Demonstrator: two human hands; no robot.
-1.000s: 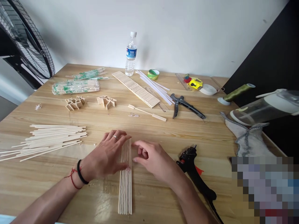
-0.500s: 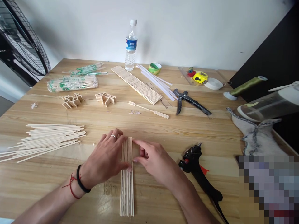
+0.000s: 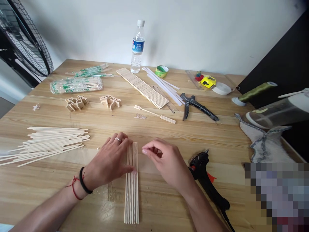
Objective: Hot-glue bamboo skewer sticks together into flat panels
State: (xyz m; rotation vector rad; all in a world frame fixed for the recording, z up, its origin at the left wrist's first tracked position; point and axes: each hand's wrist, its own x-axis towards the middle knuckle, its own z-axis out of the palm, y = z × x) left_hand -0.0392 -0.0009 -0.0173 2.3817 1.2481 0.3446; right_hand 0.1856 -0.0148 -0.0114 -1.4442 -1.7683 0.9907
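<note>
While the left hand (image 3: 109, 166) lay across the row of sticks (image 3: 131, 201) on the table (image 3: 166, 211), its fingers spread wide and resting on them, the head view showed the right hand (image 3: 167, 162) just beside, fingertips pinched together; whether they gripped anything, I couldn't tell.

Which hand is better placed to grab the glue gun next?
Probably the right hand: it is nearer the glue gun and apart from the stick row, while the left hand rests across it.
</note>
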